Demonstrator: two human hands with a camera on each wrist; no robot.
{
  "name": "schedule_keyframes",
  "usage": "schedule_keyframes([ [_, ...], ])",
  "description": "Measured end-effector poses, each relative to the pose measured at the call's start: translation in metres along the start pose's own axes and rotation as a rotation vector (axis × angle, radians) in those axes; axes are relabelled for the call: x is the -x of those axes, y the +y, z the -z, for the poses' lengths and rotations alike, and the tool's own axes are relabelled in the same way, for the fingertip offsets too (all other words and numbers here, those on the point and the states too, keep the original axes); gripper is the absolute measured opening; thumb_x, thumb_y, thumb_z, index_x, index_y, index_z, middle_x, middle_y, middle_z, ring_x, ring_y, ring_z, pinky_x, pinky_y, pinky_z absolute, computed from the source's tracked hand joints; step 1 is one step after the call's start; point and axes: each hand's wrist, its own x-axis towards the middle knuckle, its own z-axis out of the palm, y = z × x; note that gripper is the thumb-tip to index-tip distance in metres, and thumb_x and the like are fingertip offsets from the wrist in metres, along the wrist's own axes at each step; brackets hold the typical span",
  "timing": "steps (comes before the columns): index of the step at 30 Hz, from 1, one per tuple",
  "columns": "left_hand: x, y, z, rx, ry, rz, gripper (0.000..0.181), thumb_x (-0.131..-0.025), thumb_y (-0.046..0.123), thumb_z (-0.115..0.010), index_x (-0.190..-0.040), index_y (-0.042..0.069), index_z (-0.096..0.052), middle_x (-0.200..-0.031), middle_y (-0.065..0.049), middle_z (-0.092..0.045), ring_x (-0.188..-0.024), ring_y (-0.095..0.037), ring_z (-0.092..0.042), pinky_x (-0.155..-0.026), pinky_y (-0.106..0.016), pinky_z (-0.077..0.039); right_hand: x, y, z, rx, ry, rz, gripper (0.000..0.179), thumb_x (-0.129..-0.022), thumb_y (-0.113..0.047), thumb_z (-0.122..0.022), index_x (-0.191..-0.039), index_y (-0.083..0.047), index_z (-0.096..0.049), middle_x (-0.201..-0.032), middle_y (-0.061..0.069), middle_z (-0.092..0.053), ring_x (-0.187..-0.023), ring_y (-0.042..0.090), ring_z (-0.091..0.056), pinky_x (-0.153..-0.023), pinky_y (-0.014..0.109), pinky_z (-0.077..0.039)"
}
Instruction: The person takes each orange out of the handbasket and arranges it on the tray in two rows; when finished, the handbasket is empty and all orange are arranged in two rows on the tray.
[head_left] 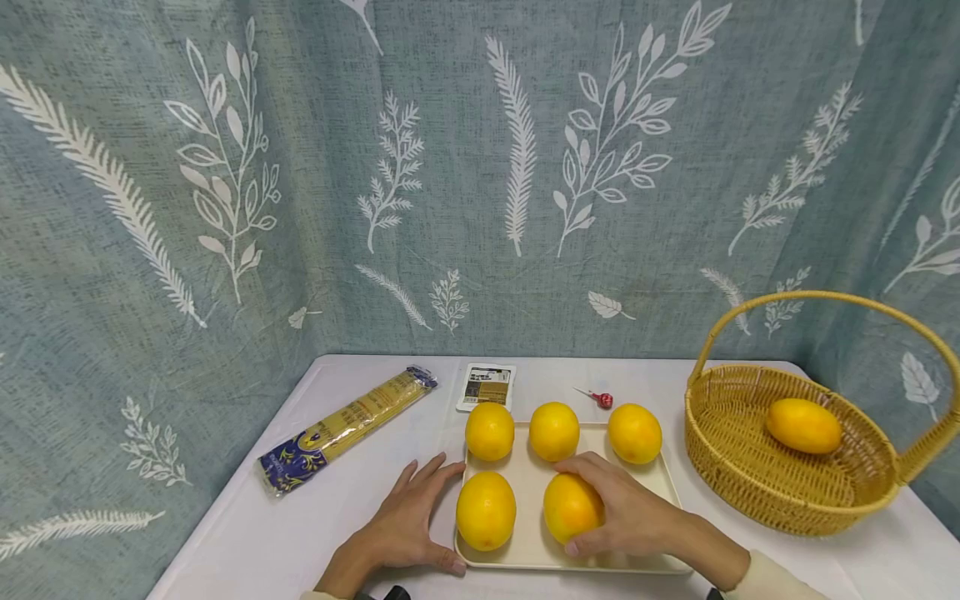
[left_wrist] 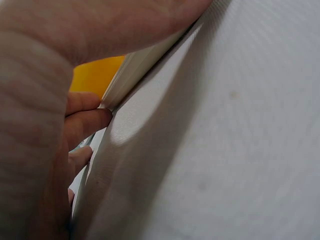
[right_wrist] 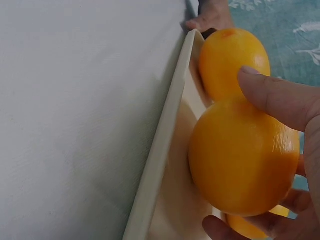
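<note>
My right hand [head_left: 626,508] grips a yellow-orange lemon-shaped fruit [right_wrist: 240,160] at the front of a cream tray [head_left: 528,533], thumb on the near side and fingers over the far side. At the tray's left end, my left hand [head_left: 408,517] rests with fingers spread, its thumb and fingertips at the rim. Beside it in the tray lies another yellow fruit [head_left: 486,511]. A back row holds three more: one at the left [head_left: 490,432], a middle fruit [head_left: 554,432] and a right-hand fruit [head_left: 634,433]. In the left wrist view, fingertips [left_wrist: 95,117] meet the tray's edge.
A wicker basket [head_left: 787,508] with a tall handle stands at the right, one yellow fruit [head_left: 804,426] inside. Behind the tray lie a small flat packet [head_left: 486,387] and a red lollipop [head_left: 603,400]. A bag of spaghetti [head_left: 348,429] lies at the left. A patterned curtain [head_left: 465,167] surrounds the table.
</note>
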Motion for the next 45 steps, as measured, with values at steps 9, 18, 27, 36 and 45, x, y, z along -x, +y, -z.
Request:
schedule_keyframes([
  [9,-0.0002,0.0003,-0.0002,0.001,0.001,-0.003,0.127,-0.05,0.074,-0.087,-0.154,0.02,-0.039,-0.164,-0.018,-0.031,-0.153,-0.039,-0.02,-0.126,-0.063,-0.001,-0.0041,0.0018,0.0008,-0.037,-0.015,0.034,0.084,-0.076,-0.046,-0.087,-0.143,-0.01,-0.05,-0.139,0.001,-0.052,-0.119,0.02,-0.053,-0.089,0.029,-0.054],
  [18,-0.0009,0.0007,-0.0011,0.009,-0.01,0.014,0.126,-0.05,0.072,-0.088,-0.154,0.021,-0.039,-0.164,-0.015,-0.03,-0.154,-0.038,-0.02,-0.126,-0.062,0.0,-0.0008,0.0009,0.0021,-0.006,0.004,0.019,0.077,-0.074,-0.032,-0.087,-0.14,-0.011,-0.054,-0.136,-0.003,-0.057,-0.117,0.016,-0.054,-0.094,0.033,-0.053],
  [27,0.0028,0.0006,0.0005,0.002,-0.006,0.027,0.127,-0.049,0.072,-0.088,-0.154,0.02,-0.04,-0.164,-0.016,-0.031,-0.153,-0.039,-0.021,-0.126,-0.063,-0.001,0.0027,0.004,0.0049,-0.049,-0.003,0.029,0.076,-0.074,-0.037,-0.086,-0.14,-0.012,-0.055,-0.129,-0.006,-0.058,-0.11,0.011,-0.053,-0.087,0.029,-0.052],
  [36,0.002,0.0008,-0.0006,0.007,-0.01,0.024,0.126,-0.049,0.069,-0.09,-0.154,0.02,-0.04,-0.164,-0.015,-0.03,-0.154,-0.039,-0.02,-0.126,-0.062,-0.001,0.0009,0.0072,0.0028,-0.037,0.005,0.074,0.072,-0.078,-0.037,-0.082,-0.14,-0.012,-0.054,-0.139,-0.001,-0.055,-0.118,0.016,-0.053,-0.091,0.033,-0.052],
  [45,-0.0002,-0.0003,-0.0014,0.006,-0.011,0.021,0.126,-0.049,0.07,-0.09,-0.154,0.021,-0.04,-0.164,-0.014,-0.031,-0.154,-0.037,-0.02,-0.127,-0.061,0.0,0.0016,0.0026,0.008,-0.051,0.018,0.108,0.067,-0.083,-0.038,-0.079,-0.141,-0.017,-0.052,-0.143,0.006,-0.053,-0.127,0.029,-0.053,-0.098,0.049,-0.055],
])
